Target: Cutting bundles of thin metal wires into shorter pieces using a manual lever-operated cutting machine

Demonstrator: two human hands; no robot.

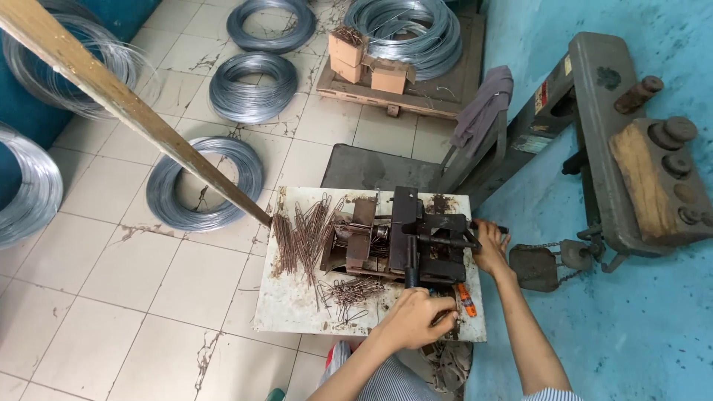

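Two hands work from the head view: our left hand point(414, 318) is closed around a lever handle at the near edge of the dark iron bending jig point(405, 241), our right hand point(490, 249) wrapped on its side crank. The jig sits mid-counter point(286, 308), looking heavy and rigid, best taken by those handles. Bent wire clips point(304, 234) lie beside it, light, springy and prone to tangling.

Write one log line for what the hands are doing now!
left hand: grips lever | right hand: on machine side | bent wires: piled on small table
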